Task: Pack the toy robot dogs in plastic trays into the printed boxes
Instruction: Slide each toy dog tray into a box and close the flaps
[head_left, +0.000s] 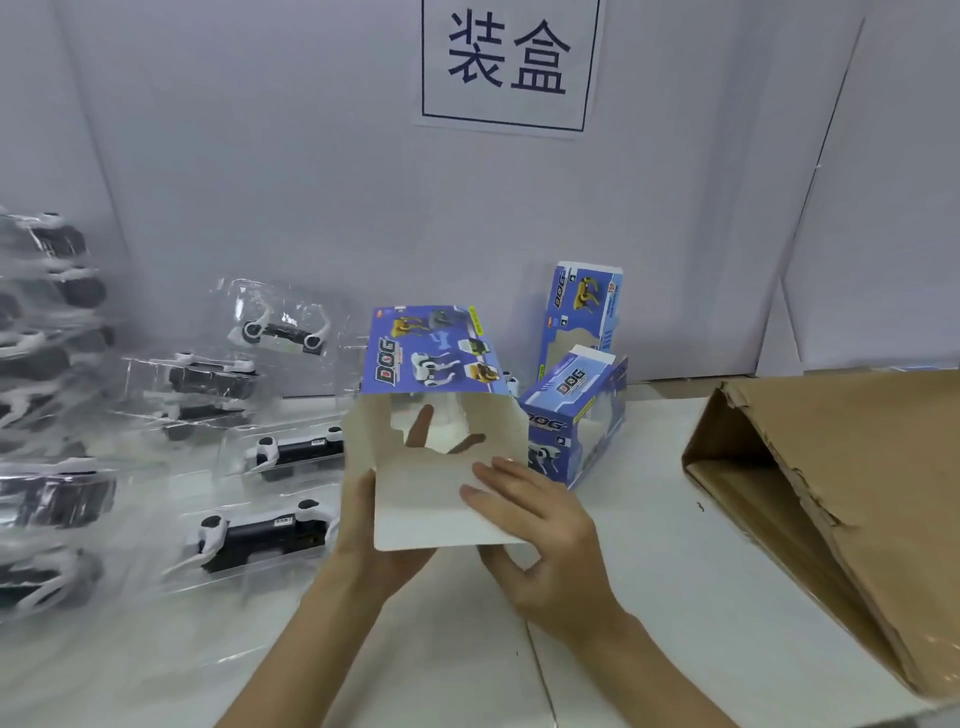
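Working at a white table (623, 597), with a brown carton (857, 467) lying on its side at the right, mouth open, probably for taking finished packs. Reaching distance mattering: toy dogs in clear trays (265, 535) lying spread at the left, just beside the printed box (431, 499). Holding that box up, open end facing in for loading. Gripping its left wall with the left hand (358, 525), fingers showing through the window; pinching the near flap flat with the right hand (545, 530).
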